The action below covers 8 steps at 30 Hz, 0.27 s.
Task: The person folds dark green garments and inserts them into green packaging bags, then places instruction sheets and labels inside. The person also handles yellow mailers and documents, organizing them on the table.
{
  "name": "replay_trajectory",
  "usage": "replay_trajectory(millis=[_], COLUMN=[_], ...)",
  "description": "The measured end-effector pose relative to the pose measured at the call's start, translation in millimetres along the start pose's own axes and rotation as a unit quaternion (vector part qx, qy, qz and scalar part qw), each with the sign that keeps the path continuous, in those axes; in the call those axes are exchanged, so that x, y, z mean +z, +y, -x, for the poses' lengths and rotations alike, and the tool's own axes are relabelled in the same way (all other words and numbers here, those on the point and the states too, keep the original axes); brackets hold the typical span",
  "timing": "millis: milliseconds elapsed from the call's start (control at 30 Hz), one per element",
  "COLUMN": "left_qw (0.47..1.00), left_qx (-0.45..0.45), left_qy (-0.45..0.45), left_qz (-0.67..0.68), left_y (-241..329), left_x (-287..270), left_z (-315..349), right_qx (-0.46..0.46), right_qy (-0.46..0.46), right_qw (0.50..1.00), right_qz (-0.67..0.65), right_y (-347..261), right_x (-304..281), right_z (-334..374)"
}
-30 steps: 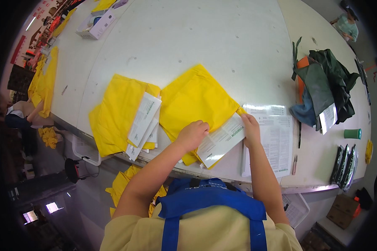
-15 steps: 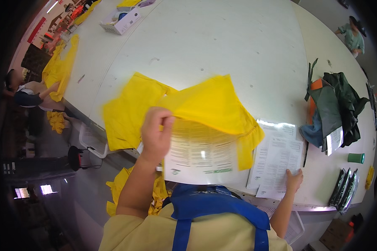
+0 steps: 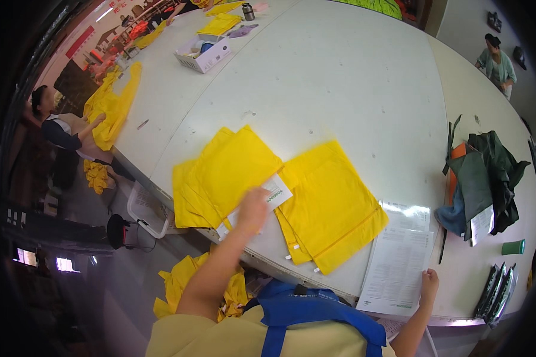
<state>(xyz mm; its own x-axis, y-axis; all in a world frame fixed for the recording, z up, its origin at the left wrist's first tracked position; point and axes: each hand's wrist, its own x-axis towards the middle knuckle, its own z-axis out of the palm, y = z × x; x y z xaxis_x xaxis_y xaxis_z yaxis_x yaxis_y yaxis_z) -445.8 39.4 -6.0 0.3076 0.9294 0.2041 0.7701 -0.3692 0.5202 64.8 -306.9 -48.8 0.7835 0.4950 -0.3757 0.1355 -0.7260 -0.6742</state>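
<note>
Two piles of folded yellow cloth lie side by side on the table, a left pile point(image 3: 235, 172) and a right pile point(image 3: 333, 202). Motion smears my left hand point(image 3: 253, 209), which is over the near edge of the left pile. Beside its fingers a white printed sheet point(image 3: 276, 193) sticks out from under the top yellow piece; whether the hand grips anything is unclear. My right hand point(image 3: 429, 287) has its fingers curled at the right edge of a stack of printed sheets point(image 3: 393, 271). Small white tags show along the right pile's near edge.
Dark green garments point(image 3: 488, 178) are heaped at the right, near a green cylinder point(image 3: 513, 247) and black packets point(image 3: 495, 293). A white box point(image 3: 203, 58) stands far left. One co-worker point(image 3: 65, 128) handles yellow cloth; another person point(image 3: 495, 65) stands far right. A white basket point(image 3: 146, 208) is below the table edge.
The yellow piece my left hand was lifting now lies flat on the right pile, and the sheet beneath it no longer shows. My left hand has moved to the left pile.
</note>
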Motion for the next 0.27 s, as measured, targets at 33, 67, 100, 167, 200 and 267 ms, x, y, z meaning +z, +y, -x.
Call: replay_trajectory(millis=[33, 67, 100, 167, 200, 267], left_qw=[0.993, 0.984, 0.975, 0.974, 0.972, 0.963], left_qx=[0.014, 0.072, 0.159, 0.151, 0.136, 0.111], left_qy=[-0.074, -0.112, -0.104, -0.167, -0.189, -0.238], left_qz=[0.089, 0.117, 0.116, 0.030, 0.001, -0.054], left_y=[5, 38, 53, 99, 107, 117], left_x=[32, 46, 72, 90, 96, 107], left_z=[10, 20, 31, 45, 47, 50], right_qx=[0.047, 0.099, 0.083, 0.053, 0.075, 0.091], right_qy=[-0.047, -0.082, -0.113, -0.173, -0.184, -0.143], right_qw=[0.997, 0.987, 0.982, 0.967, 0.966, 0.974], right_qz=[-0.049, -0.097, -0.124, -0.178, -0.167, -0.152], right_y=[-30, -46, -38, -3, 5, 25], right_x=[0, -3, -3, -3, -3, -2], right_z=[23, 40, 40, 41, 40, 41])
